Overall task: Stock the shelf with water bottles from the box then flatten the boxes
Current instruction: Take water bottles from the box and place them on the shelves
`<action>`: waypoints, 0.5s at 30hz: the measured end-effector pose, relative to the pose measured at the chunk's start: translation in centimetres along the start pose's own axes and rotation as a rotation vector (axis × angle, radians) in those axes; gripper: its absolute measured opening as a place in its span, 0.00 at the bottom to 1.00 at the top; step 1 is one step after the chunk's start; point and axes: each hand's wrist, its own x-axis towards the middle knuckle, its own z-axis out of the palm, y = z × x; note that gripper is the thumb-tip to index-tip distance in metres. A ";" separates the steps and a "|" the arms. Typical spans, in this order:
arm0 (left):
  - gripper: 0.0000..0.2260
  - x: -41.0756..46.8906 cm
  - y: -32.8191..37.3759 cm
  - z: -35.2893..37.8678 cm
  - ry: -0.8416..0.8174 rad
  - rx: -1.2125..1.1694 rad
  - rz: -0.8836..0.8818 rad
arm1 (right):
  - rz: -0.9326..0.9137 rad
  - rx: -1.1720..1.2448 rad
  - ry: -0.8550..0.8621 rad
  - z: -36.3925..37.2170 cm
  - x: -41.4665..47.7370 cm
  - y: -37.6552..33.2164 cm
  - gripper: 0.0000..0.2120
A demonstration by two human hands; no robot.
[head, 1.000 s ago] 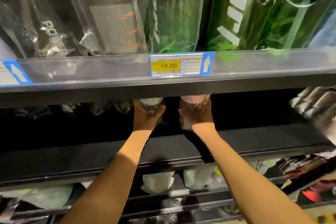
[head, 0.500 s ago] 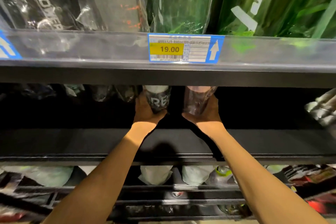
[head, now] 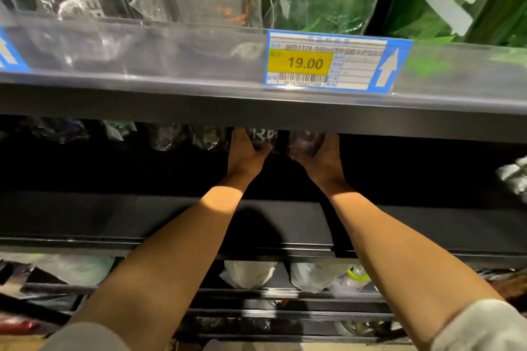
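Reaching deep under the upper shelf lip [head: 256, 111], both forearms extend over the front edge of the middle shelf [head: 114, 216] towards its rear edge, roughly midway along its visible width.

The left hand [head: 246, 151] is wrapped round the lower body of a lettered bottle [head: 263, 137], thumb across the front. The right hand [head: 323, 155] cups a plain bottle [head: 305, 142] in the same way. The two hands sit close together but apart, with a dark gap between the bottles. Whether either base has met the shelf cannot be told, because shadow hides it.

A row of wrapped bottles [head: 171, 137] stands along the rear edge, to the left of the lettered bottle. A price tag [head: 328, 61] is clipped to the upper shelf's front edge. No box is clearly in view.

Handling, as a judgement: each bottle looks rigid-walled and is sheathed in loose clear film. The body should hold its shape under a firm squeeze, while the film is likely to slide and crinkle under the fingers. A full wrap low on the body, as shown, seems the soundest hold. Weight cannot be read from this view. The low clearance beneath the lip suggests the bottle tops could catch if lifted.
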 end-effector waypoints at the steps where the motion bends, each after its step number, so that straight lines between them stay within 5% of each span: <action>1: 0.35 0.3 0.0 0.1 0.008 0.017 0.000 | -0.003 -0.010 0.006 0.3 0.4 0.2 0.43; 15: 0.43 -0.8 0.2 -2.0 -0.072 0.090 -0.021 | 0.096 -0.249 0.003 -1.2 -2.3 -2.8 0.44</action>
